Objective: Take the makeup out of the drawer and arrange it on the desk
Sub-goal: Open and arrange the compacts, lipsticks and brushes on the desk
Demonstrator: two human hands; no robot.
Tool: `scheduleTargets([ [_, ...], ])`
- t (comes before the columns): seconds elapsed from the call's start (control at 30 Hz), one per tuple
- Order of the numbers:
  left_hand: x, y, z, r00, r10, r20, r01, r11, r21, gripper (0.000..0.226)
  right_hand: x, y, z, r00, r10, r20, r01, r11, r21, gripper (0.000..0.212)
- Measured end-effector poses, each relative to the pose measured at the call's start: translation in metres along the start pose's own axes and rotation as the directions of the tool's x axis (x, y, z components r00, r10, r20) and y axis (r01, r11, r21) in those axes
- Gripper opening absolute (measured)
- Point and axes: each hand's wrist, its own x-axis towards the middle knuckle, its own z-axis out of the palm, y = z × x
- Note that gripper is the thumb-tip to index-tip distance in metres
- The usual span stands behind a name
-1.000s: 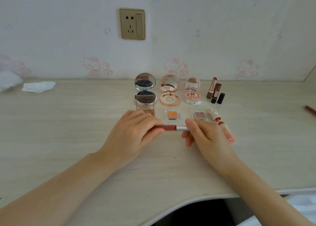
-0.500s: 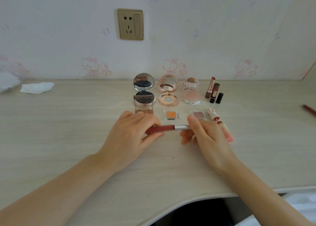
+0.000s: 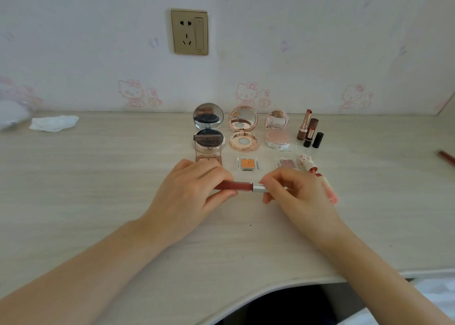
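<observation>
A dark red lip gloss tube with a silver cap lies level just above the desk. My left hand grips its red body and my right hand pinches the silver cap end. Behind the hands three open mirror compacts stand in a row: a black one, a rose-gold one and a pink one. Lipsticks stand to their right. An orange eyeshadow pan, a pink one and a brown clear palette lie in front.
A pink lip tube and a small cat-topped tube lie beside my right hand. A crumpled tissue sits at the back left. A red pencil lies at the right edge. A wall socket is above.
The lip gloss tube has stayed between my two hands; my right fingers have shifted a little on the silver cap. The view has tilted slightly.
</observation>
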Motion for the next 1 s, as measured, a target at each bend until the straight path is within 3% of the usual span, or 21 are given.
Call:
scheduleTargets([
  [0.13,0.0009,-0.0011,-0.0019,0.999,-0.022,-0.027,0.022,1.0,-0.005,0.028,0.0006,0.0003,-0.0026,1.0,0.002,-0.011,0.0,0.995,0.101,0.008],
  [0.3,0.0002,0.0006,0.0,0.999,-0.009,-0.038,0.009,1.0,0.003,0.026,0.0004,0.0006,-0.0013,0.998,0.034,0.049,-0.034,0.999,0.005,0.041],
  [0.37,-0.0002,0.0009,0.0005,0.999,-0.008,-0.034,0.008,1.0,0.013,0.025,0.0009,-0.0001,0.0,1.0,0.012,0.028,-0.011,1.0,-0.013,0.028],
  [0.43,0.0003,0.0005,-0.0002,0.999,-0.017,-0.029,0.017,1.0,-0.001,0.024,0.0009,-0.0008,-0.0005,1.0,0.005,0.026,-0.007,0.997,0.08,0.009],
  [0.53,0.0011,0.0011,-0.0008,0.999,-0.025,-0.036,0.024,1.0,-0.015,0.022,-0.0001,-0.0015,-0.0023,1.0,0.007,0.02,-0.01,0.987,0.16,0.019],
  [0.67,0.0011,0.001,-0.0007,0.999,-0.02,-0.031,0.02,1.0,-0.01,0.022,0.0012,-0.0017,-0.0026,0.999,0.04,-0.012,-0.039,0.993,0.107,0.036],
  [0.73,0.0006,0.0002,-0.0017,1.0,-0.02,-0.018,0.019,1.0,-0.006,0.023,0.0021,-0.0009,-0.0021,0.999,0.03,-0.012,-0.029,0.998,0.061,0.031],
  [0.93,0.0019,0.0022,-0.0017,1.0,-0.025,0.006,0.026,0.997,-0.074,0.029,0.0013,-0.0016,-0.0035,0.997,0.073,0.039,-0.08,0.971,0.227,0.016],
  [1.0,0.0016,0.0032,-0.001,0.999,-0.038,-0.005,0.037,0.997,-0.071,0.025,0.0003,0.0,-0.0032,0.995,0.079,0.054,-0.086,0.986,0.145,0.04],
])
